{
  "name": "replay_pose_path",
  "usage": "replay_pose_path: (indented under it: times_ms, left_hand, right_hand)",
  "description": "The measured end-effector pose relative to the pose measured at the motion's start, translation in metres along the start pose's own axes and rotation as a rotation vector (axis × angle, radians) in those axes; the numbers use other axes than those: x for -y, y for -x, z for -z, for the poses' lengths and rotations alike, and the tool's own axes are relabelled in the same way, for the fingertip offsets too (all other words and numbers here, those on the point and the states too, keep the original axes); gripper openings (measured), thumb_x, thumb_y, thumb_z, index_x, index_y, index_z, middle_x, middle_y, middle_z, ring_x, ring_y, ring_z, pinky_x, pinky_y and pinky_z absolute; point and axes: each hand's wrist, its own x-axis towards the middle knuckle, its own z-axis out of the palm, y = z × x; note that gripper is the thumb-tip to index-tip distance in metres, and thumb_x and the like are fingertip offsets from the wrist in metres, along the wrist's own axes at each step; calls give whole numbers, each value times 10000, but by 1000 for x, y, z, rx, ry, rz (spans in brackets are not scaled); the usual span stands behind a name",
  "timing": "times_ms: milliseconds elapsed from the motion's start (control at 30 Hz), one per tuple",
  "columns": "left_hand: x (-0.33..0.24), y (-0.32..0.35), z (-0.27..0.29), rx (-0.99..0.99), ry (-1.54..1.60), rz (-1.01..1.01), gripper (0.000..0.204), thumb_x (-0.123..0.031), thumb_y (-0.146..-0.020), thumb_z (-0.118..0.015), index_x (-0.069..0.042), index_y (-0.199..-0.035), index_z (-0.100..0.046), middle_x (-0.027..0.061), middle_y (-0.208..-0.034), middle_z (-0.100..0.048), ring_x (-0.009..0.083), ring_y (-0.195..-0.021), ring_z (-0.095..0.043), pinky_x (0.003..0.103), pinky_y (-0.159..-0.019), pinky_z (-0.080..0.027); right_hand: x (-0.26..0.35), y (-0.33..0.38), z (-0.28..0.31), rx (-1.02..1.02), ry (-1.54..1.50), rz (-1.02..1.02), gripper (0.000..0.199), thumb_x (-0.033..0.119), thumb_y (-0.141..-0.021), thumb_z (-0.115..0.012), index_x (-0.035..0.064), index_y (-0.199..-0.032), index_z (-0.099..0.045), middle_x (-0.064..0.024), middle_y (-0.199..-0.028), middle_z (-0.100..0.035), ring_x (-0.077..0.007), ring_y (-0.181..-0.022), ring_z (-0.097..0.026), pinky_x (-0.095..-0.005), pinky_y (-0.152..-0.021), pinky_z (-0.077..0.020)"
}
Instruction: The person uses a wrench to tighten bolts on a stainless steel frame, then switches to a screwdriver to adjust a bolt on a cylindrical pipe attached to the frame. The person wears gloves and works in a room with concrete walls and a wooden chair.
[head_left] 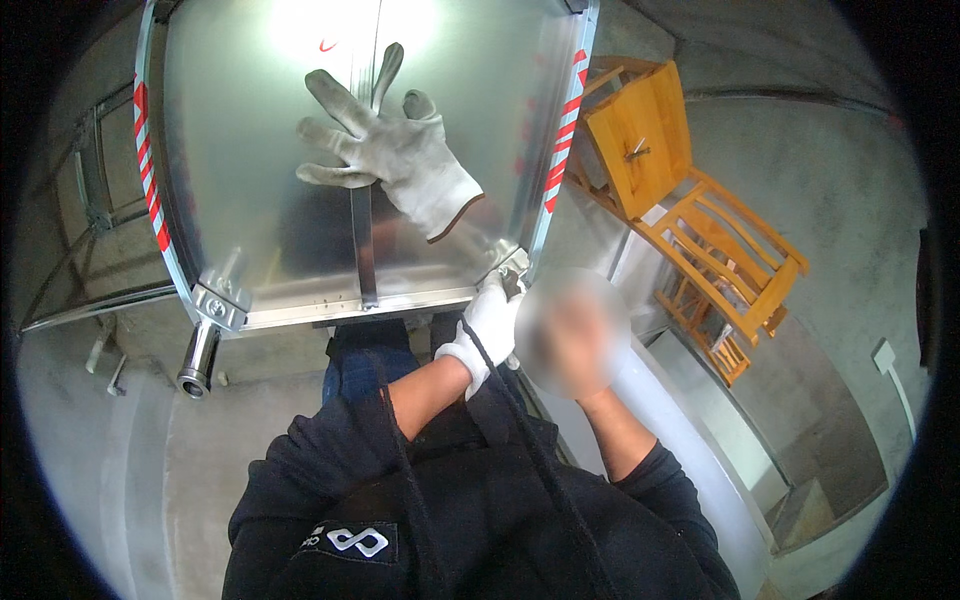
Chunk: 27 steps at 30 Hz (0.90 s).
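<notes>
At the near right corner of a shiny metal panel (260,190), my left hand (488,325) wears a white glove. Its fingers are closed beside the metal corner bracket (508,258); what they grip is mostly hidden. My right hand (575,340) is bare and just to the right of the left one, smeared by a blur that hides its fingers. A single grey-white work glove (400,160) with a brown cuff edge lies on the panel, fingers spread toward the far left. Under it runs a narrow dark strip (362,245).
Red-and-white striped tape (565,135) marks the panel's side edges. A short metal tube (197,360) sticks out from the near left corner. Orange wooden chairs (720,235) stand to the right, and a dark metal frame (95,165) is at the left.
</notes>
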Motion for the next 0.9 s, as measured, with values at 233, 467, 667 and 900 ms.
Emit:
replay_pose_path:
  times_ms: [233,467,667,900]
  left_hand:
    - [3,18,16,12,220,-44,726,-224,-830,-674,88,-1366,-298,103,-742,-631,112,-631,-599,208,-518,-461]
    - [-15,62,44,-212,363,-311,512,-115,-878,-596,56,-1295,-354,142,-958,-629,152,-772,-605,250,-690,-504]
    - [-5,58,36,-322,500,-619,307,88,-852,-546,-44,-1108,-438,103,-991,-592,149,-886,-598,279,-819,-505]
    - [15,28,18,-314,421,-713,319,57,-866,-556,-35,-1168,-506,54,-1005,-563,121,-915,-561,252,-844,-471]
  right_hand:
    - [15,-17,10,-38,-19,-11,211,98,-831,-598,22,-1029,-599,-124,-981,-568,-274,-895,-558,-384,-785,-450]
    - [21,-21,15,4,-312,-263,304,170,-783,-652,75,-1070,-612,-167,-1095,-569,-342,-1013,-547,-472,-833,-448]
    - [21,-29,18,-70,-46,11,315,166,-760,-658,75,-1058,-608,-169,-1095,-567,-355,-1011,-544,-484,-828,-447]
    - [26,-30,12,-139,-439,-215,99,83,-826,-556,-3,-788,-525,-55,-738,-476,-145,-661,-459,-280,-606,-379]
